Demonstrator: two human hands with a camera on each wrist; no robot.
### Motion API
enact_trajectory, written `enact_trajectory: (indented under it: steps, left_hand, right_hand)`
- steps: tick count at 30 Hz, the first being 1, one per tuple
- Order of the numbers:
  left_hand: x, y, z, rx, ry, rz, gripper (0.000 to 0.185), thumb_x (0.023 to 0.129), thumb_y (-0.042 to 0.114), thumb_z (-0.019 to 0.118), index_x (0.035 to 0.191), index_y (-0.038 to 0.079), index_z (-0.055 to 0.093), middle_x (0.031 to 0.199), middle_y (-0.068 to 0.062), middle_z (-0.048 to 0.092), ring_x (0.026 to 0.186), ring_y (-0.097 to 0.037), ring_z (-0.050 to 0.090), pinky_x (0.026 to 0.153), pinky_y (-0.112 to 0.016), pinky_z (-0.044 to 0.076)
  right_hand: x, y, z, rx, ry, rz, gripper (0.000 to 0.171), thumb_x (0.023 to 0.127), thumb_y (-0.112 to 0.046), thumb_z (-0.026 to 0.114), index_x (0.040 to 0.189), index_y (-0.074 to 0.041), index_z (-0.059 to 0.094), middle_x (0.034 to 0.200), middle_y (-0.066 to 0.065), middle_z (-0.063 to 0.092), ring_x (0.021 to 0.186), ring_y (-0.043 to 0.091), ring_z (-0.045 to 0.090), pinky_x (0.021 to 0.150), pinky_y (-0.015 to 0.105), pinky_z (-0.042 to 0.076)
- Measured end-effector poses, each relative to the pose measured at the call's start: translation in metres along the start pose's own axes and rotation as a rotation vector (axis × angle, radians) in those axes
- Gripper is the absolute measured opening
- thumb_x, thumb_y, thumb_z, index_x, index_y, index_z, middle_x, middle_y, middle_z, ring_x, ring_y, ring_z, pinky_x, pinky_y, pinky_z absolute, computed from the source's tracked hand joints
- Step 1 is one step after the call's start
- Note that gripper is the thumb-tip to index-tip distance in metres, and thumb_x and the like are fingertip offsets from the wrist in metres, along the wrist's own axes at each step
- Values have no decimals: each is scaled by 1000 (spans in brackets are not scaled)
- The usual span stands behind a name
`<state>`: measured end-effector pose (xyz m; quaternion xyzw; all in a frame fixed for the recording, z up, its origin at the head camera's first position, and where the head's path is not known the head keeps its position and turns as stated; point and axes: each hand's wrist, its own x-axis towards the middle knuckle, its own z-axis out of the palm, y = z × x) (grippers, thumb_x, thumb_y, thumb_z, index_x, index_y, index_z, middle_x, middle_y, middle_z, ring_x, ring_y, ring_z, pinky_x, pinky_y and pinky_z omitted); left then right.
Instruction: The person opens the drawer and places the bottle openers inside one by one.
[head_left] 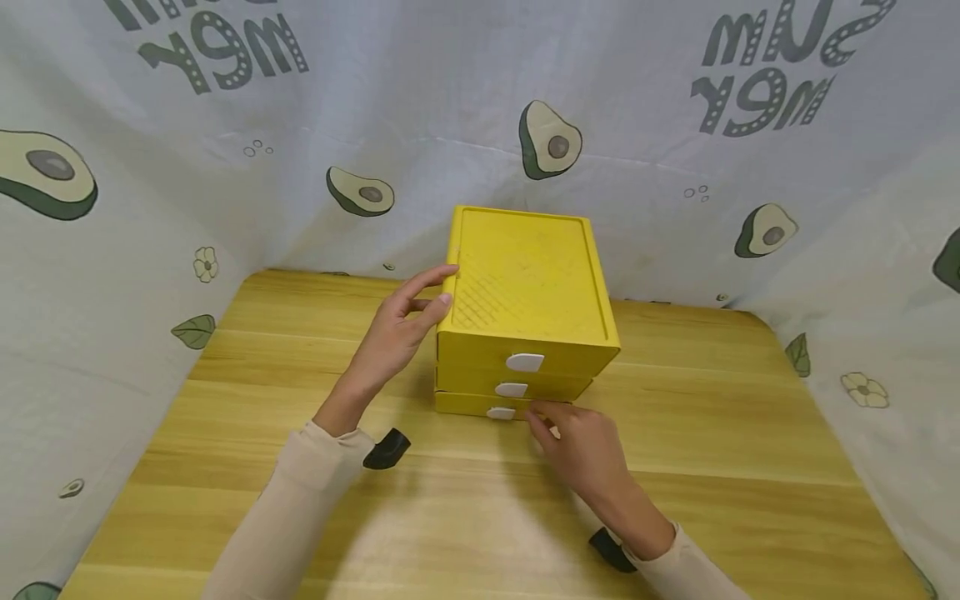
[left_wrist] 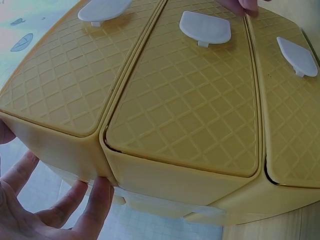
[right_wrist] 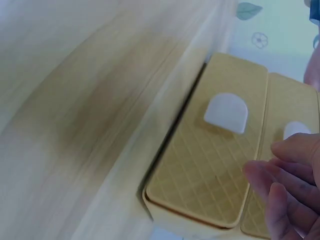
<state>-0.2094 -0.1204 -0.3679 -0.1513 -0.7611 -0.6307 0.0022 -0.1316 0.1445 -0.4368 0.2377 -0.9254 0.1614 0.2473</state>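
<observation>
Head view: my left hand (head_left: 397, 333) braces the box (head_left: 525, 283), fingers straight; right fingers (head_left: 551, 421) loosely curled near the bottom drawer (head_left: 468, 404); a weak brace could let it slide.

Left hand (head_left: 401, 329) raised with straight fingers (left_wrist: 95, 200) spread, right hand (head_left: 581, 450) lower, fingers (right_wrist: 280, 185) extended forward, both forearms in cream long sleeves (head_left: 300, 492), dark wrist straps

Drawer unit (head_left: 525, 300) at table (head_left: 750, 467) centre, left hand (head_left: 393, 337) on its left side, right hand (head_left: 581, 450) before bottom drawer (head_left: 480, 406).
</observation>
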Motion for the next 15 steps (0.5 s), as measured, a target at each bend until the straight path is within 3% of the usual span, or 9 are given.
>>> enact_trajectory:
  steps: [11, 15]
  left_hand:
    - [-2, -1, -2, 33, -4, 9, 42, 103, 38, 53, 145, 35, 52, 149, 9, 47, 118, -23, 57, 86, -43, 47]
    - [-4, -7, -4, 70, 9, 39, 45, 106, 37, 47, 151, 32, 45, 151, 2, 46, 119, -26, 58, 94, -46, 50]
  right_hand:
    - [-8, 22, -25, -36, 50, -25, 9, 78, -9, 82, 85, -8, 78, 76, 4, 76, 58, 13, 69, 44, 24, 46]
    - [-11, 33, -34, -38, 61, -16, 11, 78, -10, 81, 89, -7, 78, 78, 7, 77, 57, 14, 69, 43, 24, 45]
